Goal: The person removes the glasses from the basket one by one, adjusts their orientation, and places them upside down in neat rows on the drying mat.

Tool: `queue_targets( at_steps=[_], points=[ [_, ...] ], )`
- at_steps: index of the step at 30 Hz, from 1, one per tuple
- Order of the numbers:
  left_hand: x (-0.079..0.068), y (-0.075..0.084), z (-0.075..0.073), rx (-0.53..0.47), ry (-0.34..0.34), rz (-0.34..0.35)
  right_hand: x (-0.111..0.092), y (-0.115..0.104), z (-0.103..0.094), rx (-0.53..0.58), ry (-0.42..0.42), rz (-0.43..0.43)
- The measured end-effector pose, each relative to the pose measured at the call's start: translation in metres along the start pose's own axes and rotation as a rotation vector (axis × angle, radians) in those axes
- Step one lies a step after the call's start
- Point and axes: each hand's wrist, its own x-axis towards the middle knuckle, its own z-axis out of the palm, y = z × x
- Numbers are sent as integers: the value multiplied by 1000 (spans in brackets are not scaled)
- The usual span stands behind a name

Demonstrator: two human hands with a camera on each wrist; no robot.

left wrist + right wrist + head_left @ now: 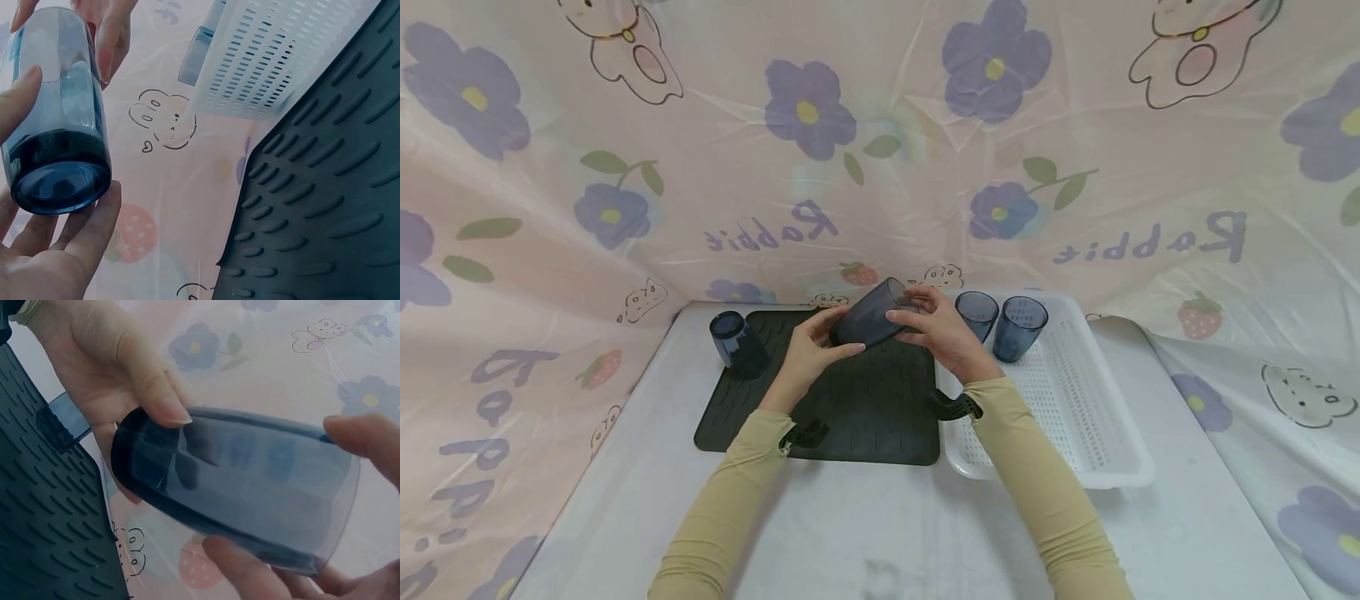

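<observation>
Both hands hold a translucent blue drinking glass (871, 317), tilted over the back of a black ribbed mat (880, 408). My left hand (808, 354) grips its thick base end, with thumb and fingers on opposite sides. Around the rim end curl the thumb and fingers of my right hand (943, 329). In the right wrist view the glass (244, 487) lies almost sideways, its wide mouth toward the right hand (369, 581). The left wrist view shows its dark round base (59, 184) close to the left fingers.
Another blue glass (741, 346) stands upside down on the mat's left back corner. Two more glasses, one at the back (977, 312) and one beside it (1019, 329), stand mouth up in a white perforated basket (1123, 417) at right. A patterned curtain (895, 192) hangs behind the table.
</observation>
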Motion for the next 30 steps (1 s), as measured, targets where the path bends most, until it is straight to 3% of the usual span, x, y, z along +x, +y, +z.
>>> queue_targets(
  at_steps=[12,30],
  points=[
    [0,-2,-6,-86,-14,-28,0,2,-6,-10,-65,12],
    [-3,2,-13,-143,7,42,-1,7,-17,-69,-164,82]
  ],
)
